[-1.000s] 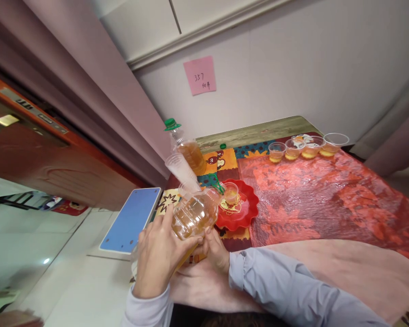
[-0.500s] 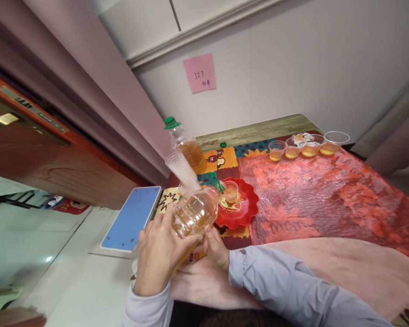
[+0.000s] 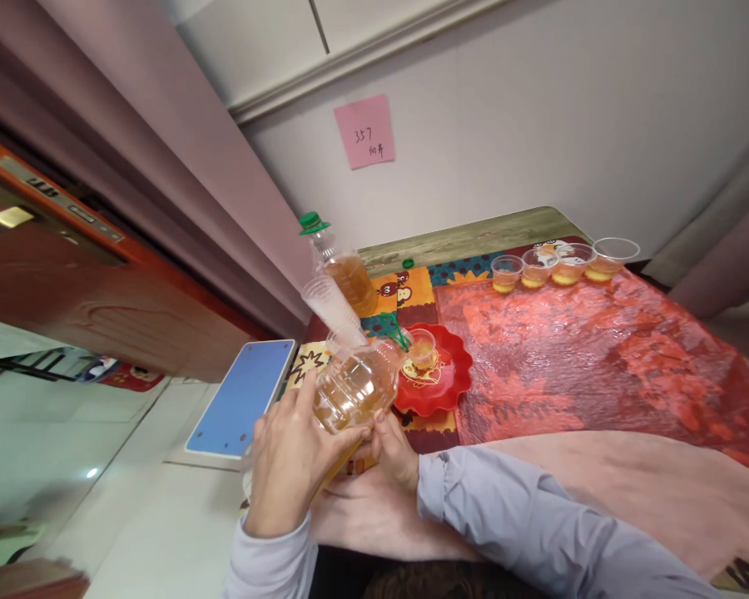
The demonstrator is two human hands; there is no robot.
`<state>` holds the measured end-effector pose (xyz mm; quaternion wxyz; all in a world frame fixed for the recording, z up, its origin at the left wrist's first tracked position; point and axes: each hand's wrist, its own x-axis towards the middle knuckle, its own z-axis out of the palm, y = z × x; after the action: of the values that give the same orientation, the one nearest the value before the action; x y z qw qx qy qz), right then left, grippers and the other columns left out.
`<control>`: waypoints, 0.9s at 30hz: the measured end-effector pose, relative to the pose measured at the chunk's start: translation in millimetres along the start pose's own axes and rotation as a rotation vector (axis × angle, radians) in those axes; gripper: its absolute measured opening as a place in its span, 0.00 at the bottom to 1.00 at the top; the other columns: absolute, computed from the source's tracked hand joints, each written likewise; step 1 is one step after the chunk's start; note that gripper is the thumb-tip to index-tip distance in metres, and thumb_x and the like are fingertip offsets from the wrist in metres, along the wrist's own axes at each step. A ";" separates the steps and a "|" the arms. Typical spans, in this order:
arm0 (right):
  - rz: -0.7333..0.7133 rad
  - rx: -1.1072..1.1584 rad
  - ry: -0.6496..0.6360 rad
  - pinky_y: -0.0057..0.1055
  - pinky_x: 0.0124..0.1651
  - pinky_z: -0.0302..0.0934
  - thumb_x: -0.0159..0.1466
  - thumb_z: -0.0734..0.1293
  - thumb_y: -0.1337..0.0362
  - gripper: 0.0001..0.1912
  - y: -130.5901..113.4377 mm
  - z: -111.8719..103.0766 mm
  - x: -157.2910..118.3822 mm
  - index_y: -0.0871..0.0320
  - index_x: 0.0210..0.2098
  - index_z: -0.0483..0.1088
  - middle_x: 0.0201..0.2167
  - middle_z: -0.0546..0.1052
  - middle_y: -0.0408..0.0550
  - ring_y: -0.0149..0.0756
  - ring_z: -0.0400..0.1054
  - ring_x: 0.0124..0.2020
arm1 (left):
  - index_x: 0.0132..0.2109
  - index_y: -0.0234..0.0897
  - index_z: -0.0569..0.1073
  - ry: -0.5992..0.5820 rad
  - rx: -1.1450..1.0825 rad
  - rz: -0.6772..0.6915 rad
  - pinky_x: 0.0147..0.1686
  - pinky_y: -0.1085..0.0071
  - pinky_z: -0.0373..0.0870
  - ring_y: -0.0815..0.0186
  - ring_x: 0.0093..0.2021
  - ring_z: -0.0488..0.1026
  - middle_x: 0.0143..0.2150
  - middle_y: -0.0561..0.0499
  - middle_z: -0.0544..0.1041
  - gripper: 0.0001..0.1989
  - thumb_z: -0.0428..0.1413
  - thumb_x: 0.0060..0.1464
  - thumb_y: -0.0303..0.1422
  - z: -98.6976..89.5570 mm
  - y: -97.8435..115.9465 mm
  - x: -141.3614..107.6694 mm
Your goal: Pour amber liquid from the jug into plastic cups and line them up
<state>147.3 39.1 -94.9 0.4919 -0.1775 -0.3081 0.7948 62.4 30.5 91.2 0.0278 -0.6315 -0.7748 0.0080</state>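
While patterned cloth covers the table, curtains hang.

The plate sat on the table with one cup in it, right of the cup stack; the standing bottle was located behind the stack, and four cups occupied the far right.
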 end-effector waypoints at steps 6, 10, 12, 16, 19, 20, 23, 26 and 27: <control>-0.014 -0.077 0.032 0.52 0.48 0.79 0.64 0.68 0.31 0.44 -14.9 -0.3 0.3 0.53 0.67 0.61 0.62 0.76 0.61 0.56 0.77 0.57 | 0.74 0.34 0.60 0.151 -0.235 0.041 0.58 0.49 0.75 0.40 0.62 0.77 0.64 0.32 0.78 0.58 0.68 0.45 0.60 24.9 -23.3 -0.5; -0.148 -0.117 -0.090 0.56 0.61 0.72 0.62 0.70 0.31 0.45 -30.7 5.3 0.4 0.52 0.67 0.60 0.64 0.74 0.60 0.57 0.72 0.64 | 0.65 0.38 0.70 0.291 -0.497 -0.013 0.62 0.51 0.74 0.45 0.61 0.78 0.62 0.38 0.79 0.49 0.69 0.41 0.59 38.3 -42.0 -0.2; -0.215 -0.161 -0.147 0.58 0.66 0.66 0.62 0.72 0.32 0.49 -35.5 8.3 -1.7 0.50 0.71 0.55 0.68 0.70 0.60 0.56 0.68 0.68 | 0.64 0.38 0.69 0.359 -0.667 -0.114 0.62 0.52 0.75 0.47 0.60 0.79 0.62 0.39 0.79 0.46 0.68 0.43 0.57 48.6 -51.1 0.5; -0.395 -0.436 -0.096 0.53 0.65 0.67 0.67 0.71 0.39 0.35 -36.8 9.7 -10.3 0.52 0.63 0.66 0.61 0.75 0.58 0.52 0.73 0.61 | 0.68 0.35 0.62 0.511 -0.935 -0.242 0.60 0.53 0.77 0.49 0.60 0.79 0.62 0.35 0.78 0.42 0.61 0.53 0.53 85.0 -63.7 4.2; -0.478 -0.681 -0.186 0.41 0.47 0.72 0.72 0.65 0.44 0.19 -34.1 6.7 -14.3 0.53 0.43 0.75 0.38 0.80 0.50 0.42 0.77 0.40 | 0.70 0.33 0.58 0.636 -0.931 -0.315 0.61 0.52 0.76 0.48 0.65 0.76 0.66 0.32 0.74 0.41 0.57 0.57 0.51 117.0 -65.9 6.8; -0.480 -0.728 -0.238 0.38 0.42 0.71 0.73 0.63 0.45 0.20 -33.1 5.6 -14.5 0.52 0.38 0.75 0.32 0.79 0.48 0.40 0.75 0.34 | 0.70 0.33 0.57 0.642 -0.931 -0.323 0.62 0.52 0.75 0.48 0.66 0.75 0.68 0.31 0.72 0.42 0.56 0.57 0.51 125.6 -65.5 7.1; -0.453 -0.802 -0.343 0.33 0.34 0.65 0.75 0.60 0.45 0.24 -30.7 3.0 -13.4 0.52 0.30 0.74 0.25 0.77 0.45 0.36 0.70 0.26 | 0.70 0.33 0.54 0.609 -0.917 -0.336 0.63 0.51 0.74 0.48 0.68 0.73 0.69 0.28 0.70 0.40 0.54 0.59 0.50 140.8 -63.7 5.4; -0.450 -0.837 -0.360 0.32 0.33 0.63 0.75 0.60 0.45 0.25 -31.0 1.6 -11.6 0.52 0.30 0.75 0.24 0.77 0.46 0.36 0.70 0.26 | 0.70 0.32 0.54 0.596 -0.879 -0.304 0.65 0.53 0.73 0.48 0.69 0.73 0.69 0.27 0.70 0.40 0.54 0.59 0.51 144.9 -64.2 0.9; -0.458 -0.849 -0.366 0.32 0.32 0.63 0.75 0.60 0.45 0.25 -32.0 1.5 -11.2 0.52 0.29 0.75 0.24 0.77 0.46 0.36 0.70 0.25 | 0.70 0.32 0.53 0.597 -0.869 -0.277 0.66 0.52 0.71 0.48 0.69 0.72 0.69 0.27 0.69 0.43 0.56 0.58 0.51 146.1 -65.0 -0.7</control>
<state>173.0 39.1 -72.8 0.4760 -0.1474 -0.7157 0.4894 -8.8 20.0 -51.6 -0.0162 -0.4518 -0.7412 -0.4962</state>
